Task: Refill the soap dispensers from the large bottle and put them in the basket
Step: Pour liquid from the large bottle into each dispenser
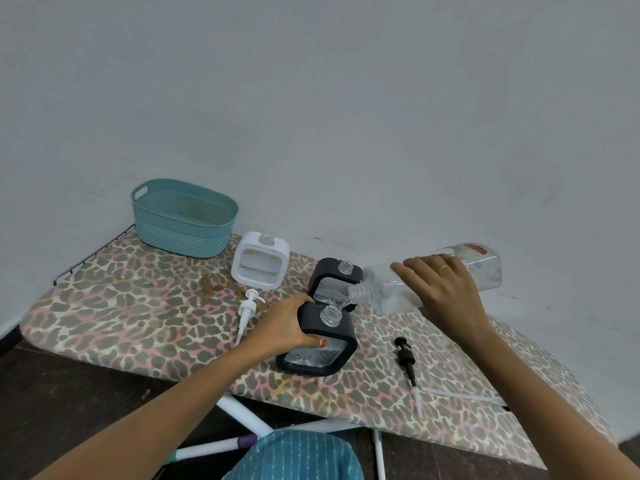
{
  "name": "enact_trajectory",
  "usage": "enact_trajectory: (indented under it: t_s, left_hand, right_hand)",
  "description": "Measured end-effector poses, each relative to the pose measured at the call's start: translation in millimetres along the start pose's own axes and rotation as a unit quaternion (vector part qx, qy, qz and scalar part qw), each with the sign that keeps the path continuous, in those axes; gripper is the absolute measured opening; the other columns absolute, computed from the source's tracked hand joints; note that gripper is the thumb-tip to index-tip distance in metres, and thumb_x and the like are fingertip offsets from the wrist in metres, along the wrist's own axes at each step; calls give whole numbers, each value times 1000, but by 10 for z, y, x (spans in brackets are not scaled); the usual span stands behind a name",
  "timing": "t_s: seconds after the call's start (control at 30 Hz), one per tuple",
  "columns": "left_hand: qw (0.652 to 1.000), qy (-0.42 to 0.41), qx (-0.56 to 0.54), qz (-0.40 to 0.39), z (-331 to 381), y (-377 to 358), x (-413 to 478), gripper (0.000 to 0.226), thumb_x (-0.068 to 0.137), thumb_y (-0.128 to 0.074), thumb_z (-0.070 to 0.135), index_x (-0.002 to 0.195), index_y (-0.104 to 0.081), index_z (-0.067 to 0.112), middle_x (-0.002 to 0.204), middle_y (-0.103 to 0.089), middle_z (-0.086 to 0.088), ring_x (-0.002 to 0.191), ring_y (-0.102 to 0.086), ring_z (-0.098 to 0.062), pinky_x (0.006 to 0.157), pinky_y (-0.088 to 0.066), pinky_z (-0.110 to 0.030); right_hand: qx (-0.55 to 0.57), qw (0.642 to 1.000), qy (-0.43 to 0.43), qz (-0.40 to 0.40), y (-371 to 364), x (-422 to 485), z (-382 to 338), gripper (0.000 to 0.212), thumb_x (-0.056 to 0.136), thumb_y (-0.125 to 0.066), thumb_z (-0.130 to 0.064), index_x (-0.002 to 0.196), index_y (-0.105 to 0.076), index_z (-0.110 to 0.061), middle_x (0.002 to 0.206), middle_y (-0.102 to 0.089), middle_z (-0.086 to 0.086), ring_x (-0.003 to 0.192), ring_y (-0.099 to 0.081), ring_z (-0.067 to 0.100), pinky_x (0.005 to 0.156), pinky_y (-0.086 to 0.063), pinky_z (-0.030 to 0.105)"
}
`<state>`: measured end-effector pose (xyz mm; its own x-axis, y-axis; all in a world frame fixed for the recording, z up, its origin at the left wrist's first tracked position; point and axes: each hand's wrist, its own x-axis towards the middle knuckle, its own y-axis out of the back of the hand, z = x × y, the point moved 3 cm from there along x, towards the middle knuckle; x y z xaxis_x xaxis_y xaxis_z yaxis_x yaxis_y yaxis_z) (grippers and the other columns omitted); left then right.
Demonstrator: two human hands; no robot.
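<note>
The left hand (287,327) grips the near black soap dispenser (332,355). Its fingers curl round the top and the thumb presses on the front. This dispenser stands on the surface (138,306), which has a spotted cloth on it. The round hole on top of it is open.

The right hand (440,289) holds the large bottle (381,285), with its fingers wrapped over the bottle's side. The bottle is see-through and tipped over on its side. Its open mouth points down, just above the hole of the near black dispenser. I cannot tell how much soap is in the bottle.

A second black dispenser (332,271) stands just behind the first one. Its top is open too. A white dispenser (260,263) stands further left, also with an open top. All three have a clear window in front, but I cannot tell how full they are.

The blue-green basket (180,237) sits at the far left end of the surface, well apart from the dispensers. Its bottom shows through the open top.

A white pump (247,308) lies flat near the left hand. A black pump (406,355) lies flat to the right of the near dispenser.
</note>
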<state>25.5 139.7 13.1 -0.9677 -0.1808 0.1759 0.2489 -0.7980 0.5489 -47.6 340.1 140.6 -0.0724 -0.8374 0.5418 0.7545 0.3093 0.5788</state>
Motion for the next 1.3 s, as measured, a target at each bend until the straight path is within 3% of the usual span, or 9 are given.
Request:
enact_trajectory:
  t_s: [0.43, 0.6, 0.77, 1.3]
  left_hand:
    - [1000, -4, -2, 2, 7, -3, 7, 53, 60, -82, 28, 103, -53, 16, 89, -53, 9, 79, -51, -6, 59, -37, 0]
    - [1000, -4, 1, 1, 6, 0, 5, 55, 60, -82, 29, 105, -53, 16, 91, -54, 8, 81, -52, -8, 58, -36, -2]
    - [1000, -4, 5, 2, 9, 2, 2, 54, 60, -82, 28, 104, -54, 15, 90, -54, 8, 80, -51, -8, 58, -37, -2]
    - [1000, -1, 5, 3, -16, -18, 9, 57, 59, -83, 30, 106, -54, 16, 91, -53, 9, 81, -51, -6, 58, -37, -1]
  right_hand:
    - [-7, 999, 39, 6, 6, 62, -4, 37, 62, -74, 9, 94, -69, -10, 84, -70, 6, 74, -67, 25, 71, -53, 34]
    - [-4, 998, 53, 22, 7, 81, -13, 48, 64, -65, 14, 102, -53, -12, 85, -69, 6, 76, -67, 25, 74, -52, 34]
    - [-7, 998, 63, 27, 18, 95, -14, 45, 68, -57, 14, 104, -49, -12, 85, -69, 6, 77, -67, 25, 74, -52, 35]
    - [-14, 995, 93, 28, 48, 135, -26, 49, 67, -58, 16, 106, -49, -12, 86, -69, 6, 80, -68, 25, 76, -53, 36]
